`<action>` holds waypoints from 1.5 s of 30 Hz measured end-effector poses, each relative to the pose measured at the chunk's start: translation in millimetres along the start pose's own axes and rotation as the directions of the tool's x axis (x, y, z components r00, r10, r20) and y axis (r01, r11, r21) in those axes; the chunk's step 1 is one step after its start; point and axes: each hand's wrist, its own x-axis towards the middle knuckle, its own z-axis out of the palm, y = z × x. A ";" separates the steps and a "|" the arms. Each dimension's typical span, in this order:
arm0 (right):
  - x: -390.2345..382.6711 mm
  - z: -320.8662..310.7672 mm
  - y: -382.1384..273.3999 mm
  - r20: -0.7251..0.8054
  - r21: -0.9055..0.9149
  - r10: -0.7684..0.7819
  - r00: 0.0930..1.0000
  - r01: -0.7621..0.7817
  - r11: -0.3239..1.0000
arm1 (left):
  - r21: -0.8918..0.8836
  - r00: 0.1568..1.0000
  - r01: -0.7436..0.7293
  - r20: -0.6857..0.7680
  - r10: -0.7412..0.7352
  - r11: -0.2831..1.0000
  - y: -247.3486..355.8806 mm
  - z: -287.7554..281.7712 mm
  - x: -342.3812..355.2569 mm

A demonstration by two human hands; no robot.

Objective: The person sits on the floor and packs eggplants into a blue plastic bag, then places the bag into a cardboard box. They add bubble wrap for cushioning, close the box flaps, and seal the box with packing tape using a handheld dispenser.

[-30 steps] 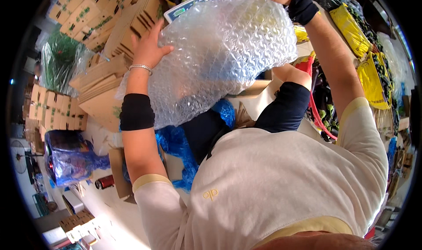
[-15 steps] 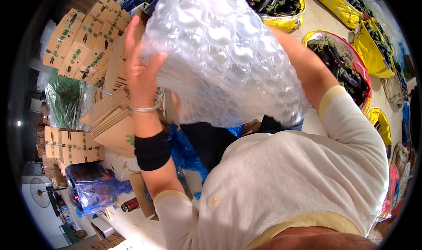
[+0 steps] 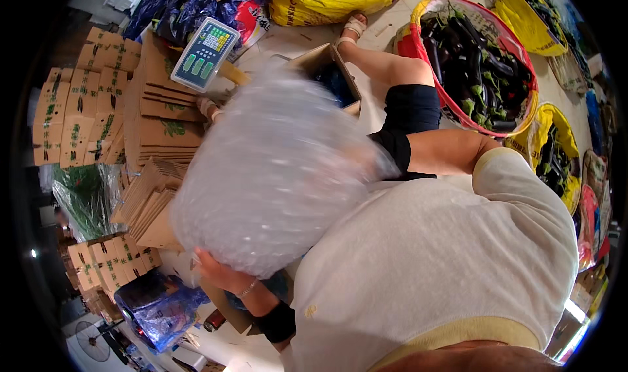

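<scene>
A large crumpled sheet of clear bubble wrap (image 3: 268, 176), blurred by motion, spreads in front of my lap and torso. My left hand (image 3: 222, 272) is at its lower left edge, with fingers closed on the wrap and partly covered by it. Behind or within the wrap's right side, my right hand (image 3: 350, 166) shows only as a blurred patch, so its fingers cannot be read. Just beyond the wrap, an open cardboard box (image 3: 355, 96) holds something dark blue, partly hidden.
A digital scale display (image 3: 206, 54) stands beyond the wrap at left, near stacked flat cartons (image 3: 163, 104). Packed boxes (image 3: 82, 104) are piled farther left. A red-rimmed basket of eggplants (image 3: 474, 71) stands at right, a yellow one (image 3: 340, 9) at the far side.
The bubble wrap has come down and to the left, uncovering the scale and the open box. My left hand has dropped from its upper left side to its lower edge.
</scene>
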 end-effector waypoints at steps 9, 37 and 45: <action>22.9 51.8 -25.6 -0.112 -0.833 -0.422 0.899 0.147 0.534 | -0.713 0.567 0.628 0.145 -0.811 0.312 7.7 21.5 -48.4; -7.4 154.6 -104.6 0.529 -0.784 -0.230 0.817 0.367 -0.500 | -0.786 0.656 0.148 0.532 0.535 0.600 87.2 1.9 91.4; 73.6 170.5 -63.6 0.743 -0.644 0.028 0.669 0.725 -0.244 | -0.696 0.369 0.606 0.675 0.639 0.385 99.7 24.5 7.6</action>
